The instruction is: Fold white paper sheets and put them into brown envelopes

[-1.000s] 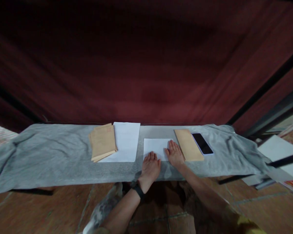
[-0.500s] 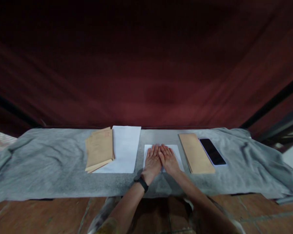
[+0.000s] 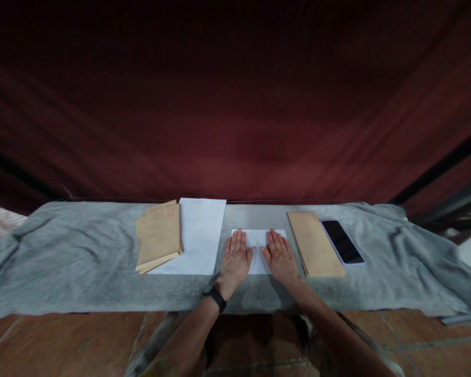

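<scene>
A small white sheet of paper (image 3: 258, 256), seemingly folded, lies flat on the grey cloth in front of me. My left hand (image 3: 236, 256) rests palm down on its left side, fingers stretched forward. On the right side of the paper, my right hand (image 3: 280, 256) also lies flat with its fingers extended and thumb turned inward. A gap of bare paper shows between the two hands. Neither hand grips anything. Each palm hides part of the paper's side edges. A dark watch (image 3: 216, 299) is on my left wrist.
To the left, several brown envelopes (image 3: 159, 233) overlap a stack of larger white paper (image 3: 202, 235). More brown envelopes (image 3: 317, 246) lie to the right, beside a phone (image 3: 342, 242) with a dark screen. Grey cloth (image 3: 82, 256) covers the bench; a dark red curtain (image 3: 235, 152) hangs behind.
My hands were together at the middle of the paper; they have slid apart, left hand toward the left edge and right hand toward the right. The paper stays in place.
</scene>
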The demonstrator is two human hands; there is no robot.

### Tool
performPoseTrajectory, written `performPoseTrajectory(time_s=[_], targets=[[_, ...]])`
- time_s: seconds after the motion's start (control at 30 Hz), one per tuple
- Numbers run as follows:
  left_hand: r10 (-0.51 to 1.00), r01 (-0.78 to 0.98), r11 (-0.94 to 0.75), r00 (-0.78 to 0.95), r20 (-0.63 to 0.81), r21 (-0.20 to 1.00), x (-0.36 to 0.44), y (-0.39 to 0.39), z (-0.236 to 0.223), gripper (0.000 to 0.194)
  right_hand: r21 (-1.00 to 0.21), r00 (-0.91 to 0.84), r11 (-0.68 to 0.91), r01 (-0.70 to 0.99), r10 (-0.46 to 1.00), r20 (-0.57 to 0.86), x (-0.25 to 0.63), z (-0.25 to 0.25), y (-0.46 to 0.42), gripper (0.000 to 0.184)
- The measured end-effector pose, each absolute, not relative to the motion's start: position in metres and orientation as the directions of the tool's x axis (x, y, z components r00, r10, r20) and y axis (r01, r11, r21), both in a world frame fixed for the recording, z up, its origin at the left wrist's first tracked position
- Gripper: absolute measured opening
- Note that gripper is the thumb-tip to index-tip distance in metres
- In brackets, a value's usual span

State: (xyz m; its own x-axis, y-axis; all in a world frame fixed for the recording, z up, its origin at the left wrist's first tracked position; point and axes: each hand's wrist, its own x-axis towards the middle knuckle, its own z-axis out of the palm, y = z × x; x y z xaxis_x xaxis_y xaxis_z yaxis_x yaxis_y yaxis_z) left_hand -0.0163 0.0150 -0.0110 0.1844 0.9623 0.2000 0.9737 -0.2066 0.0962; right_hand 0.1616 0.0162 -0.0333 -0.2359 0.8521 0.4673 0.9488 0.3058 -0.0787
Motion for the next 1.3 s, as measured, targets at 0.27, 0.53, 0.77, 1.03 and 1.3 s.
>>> performPoseTrajectory(time_s=[0.27, 0.53, 0.77, 1.03, 1.3], targets=[[0.967, 0.982, -0.173, 0.153, 0.204, 0.083, -0.025, 0.004, -0.01, 0.064, -0.073, -0.204, 0.273, 0.959, 0.847, 0.491, 0.175, -0.039, 0.007, 0.059], [0.946, 0.967, -0.238, 0.211, 0.246, 0.088, -0.022, -0.003, 0.0, 0.062, -0.155, -0.169, 0.26, 0.953, 0.881, 0.442, 0.194, -0.033, 0.003, 0.057], [0.89, 0.888, -0.441, 0.415, 0.188, 0.131, 0.004, -0.024, 0.001, 0.068, -0.247, -0.102, 0.208, 0.946, 0.919, 0.382, 0.206, -0.016, 0.011, 0.05], [0.871, 0.867, -0.485, 0.466, 0.157, 0.117, -0.002, -0.023, 0.003, 0.073, -0.279, 0.041, 0.024, 0.96, 0.974, 0.224, 0.207, 0.002, 0.009, 0.048], [0.874, 0.864, -0.484, 0.469, 0.128, 0.135, -0.001, -0.022, 0.005, 0.075, -0.355, 0.095, -0.124, 0.927, 0.991, -0.098, 0.215, 0.033, 0.013, 0.031]])
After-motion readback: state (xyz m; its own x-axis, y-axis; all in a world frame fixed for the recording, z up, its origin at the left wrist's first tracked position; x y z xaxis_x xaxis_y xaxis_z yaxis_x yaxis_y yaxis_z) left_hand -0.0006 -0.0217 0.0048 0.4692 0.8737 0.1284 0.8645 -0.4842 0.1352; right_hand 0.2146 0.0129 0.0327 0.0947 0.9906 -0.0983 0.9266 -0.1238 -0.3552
